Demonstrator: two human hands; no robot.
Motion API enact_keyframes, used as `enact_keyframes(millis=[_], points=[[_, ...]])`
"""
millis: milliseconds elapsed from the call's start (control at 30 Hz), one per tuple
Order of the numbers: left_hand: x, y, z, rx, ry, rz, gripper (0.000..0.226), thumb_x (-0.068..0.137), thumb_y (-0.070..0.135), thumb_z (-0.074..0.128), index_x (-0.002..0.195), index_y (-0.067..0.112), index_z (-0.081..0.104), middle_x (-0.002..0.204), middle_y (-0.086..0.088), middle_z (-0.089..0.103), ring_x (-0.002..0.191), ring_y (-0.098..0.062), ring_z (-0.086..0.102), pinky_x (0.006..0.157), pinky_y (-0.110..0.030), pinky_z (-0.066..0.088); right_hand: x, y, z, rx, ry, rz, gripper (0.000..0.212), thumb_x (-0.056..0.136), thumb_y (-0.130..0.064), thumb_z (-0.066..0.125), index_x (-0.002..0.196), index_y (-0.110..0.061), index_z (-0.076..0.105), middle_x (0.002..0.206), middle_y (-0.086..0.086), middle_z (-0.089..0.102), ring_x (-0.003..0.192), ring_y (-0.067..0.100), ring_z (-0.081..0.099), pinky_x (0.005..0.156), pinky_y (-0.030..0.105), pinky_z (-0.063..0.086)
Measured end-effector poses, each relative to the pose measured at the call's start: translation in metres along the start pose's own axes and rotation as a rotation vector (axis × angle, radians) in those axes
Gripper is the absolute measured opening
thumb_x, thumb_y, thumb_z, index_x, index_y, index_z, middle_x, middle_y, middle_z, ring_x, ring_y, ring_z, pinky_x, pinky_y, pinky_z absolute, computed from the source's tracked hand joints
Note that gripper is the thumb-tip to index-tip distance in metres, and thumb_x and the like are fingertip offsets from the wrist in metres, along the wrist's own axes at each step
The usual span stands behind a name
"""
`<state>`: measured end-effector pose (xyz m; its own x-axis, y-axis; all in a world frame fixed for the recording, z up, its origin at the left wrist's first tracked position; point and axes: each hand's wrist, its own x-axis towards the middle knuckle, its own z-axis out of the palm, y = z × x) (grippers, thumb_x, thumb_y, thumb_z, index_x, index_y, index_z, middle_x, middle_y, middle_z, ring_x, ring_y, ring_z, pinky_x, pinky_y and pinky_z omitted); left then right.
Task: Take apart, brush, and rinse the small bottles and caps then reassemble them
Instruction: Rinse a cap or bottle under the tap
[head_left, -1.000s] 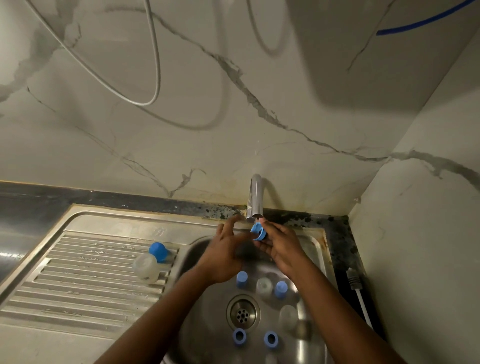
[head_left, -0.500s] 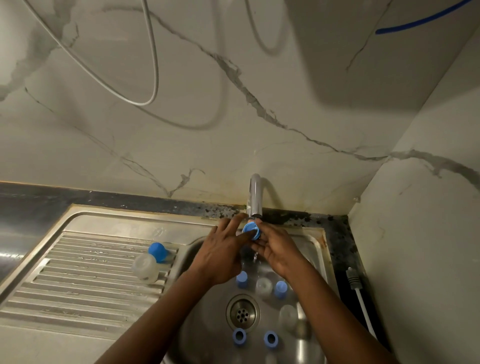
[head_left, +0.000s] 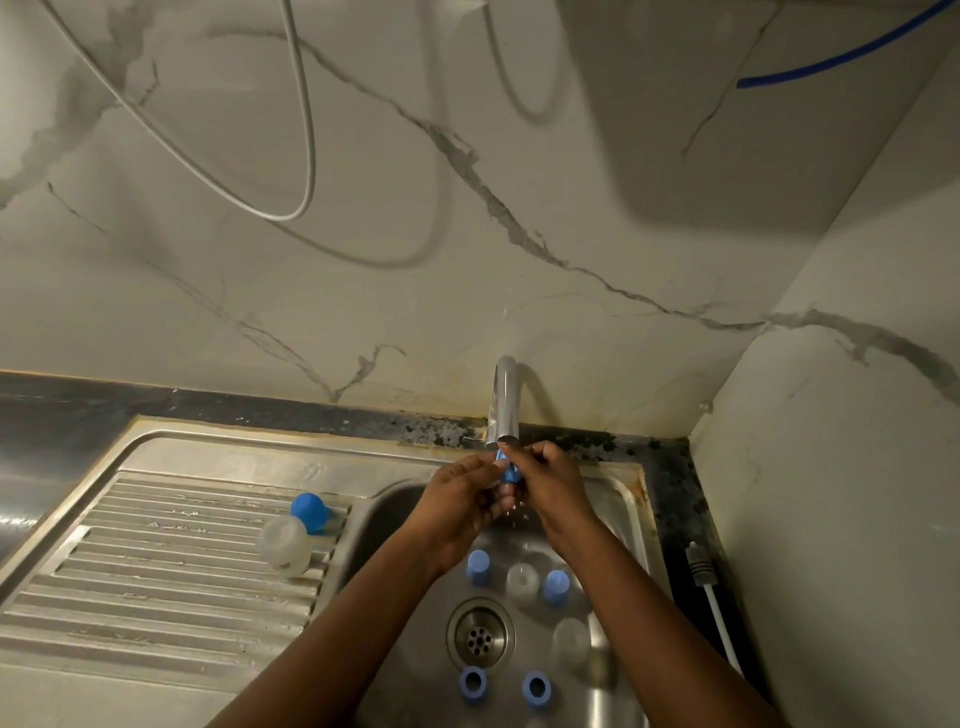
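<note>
View: head camera, looking down into a sink corner.
Task thing: small blue plastic cap (head_left: 506, 467), right under the mouth of the curved chrome tap (head_left: 505, 400), above the back of the stainless steel sink basin (head_left: 631, 519).
Cap axis: seemingly near upright, but mostly hidden by fingers, so not certain.
Key relation: cap caught between both hands, just right of the left fingertips and just left of the right ones; neither hand nearer.
Right hand (head_left: 550, 483): fingers curled, pinching the cap from its right side.
Left hand (head_left: 462, 493): thumb and curled fingers closed against the cap's left side.
Water: drops visible below the hands; stream itself hard to make out.
Waiting in basin: two loose blue caps (head_left: 478, 567), translucent small bottles (head_left: 522, 579), two blue rings (head_left: 472, 684), all around the round metal drain (head_left: 480, 636).
Drainer: translucent bottle with round blue top (head_left: 291, 535), lying on the ridged steel drainer (head_left: 156, 571), well apart from the hands.
Step, as a judgement: rinsing this one cap, with most pieces yet to be reassembled.
Next move, likely: turning the cap under the spout without loosening the pinch.
</note>
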<state>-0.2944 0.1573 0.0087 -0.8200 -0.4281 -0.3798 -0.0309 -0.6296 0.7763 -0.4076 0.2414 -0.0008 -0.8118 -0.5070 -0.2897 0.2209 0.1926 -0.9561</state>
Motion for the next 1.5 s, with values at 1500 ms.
enact_keyframes(millis=[1500], points=[[-0.004,-0.016,-0.008,0.354,0.176,0.189,0.038,0.095,0.002,0.073,0.129,0.018,0.065,0.117,-0.010,0.075,0.109,-0.025,0.074,0.096,-0.039,0.062,-0.014,0.009,-0.002,0.010,-0.051,-0.036,0.011,0.102,-0.028,0.067,0.104,-0.026,0.077,0.106,-0.001,0.078,0.099,0.014,0.075,0.088,0.035,0.064]])
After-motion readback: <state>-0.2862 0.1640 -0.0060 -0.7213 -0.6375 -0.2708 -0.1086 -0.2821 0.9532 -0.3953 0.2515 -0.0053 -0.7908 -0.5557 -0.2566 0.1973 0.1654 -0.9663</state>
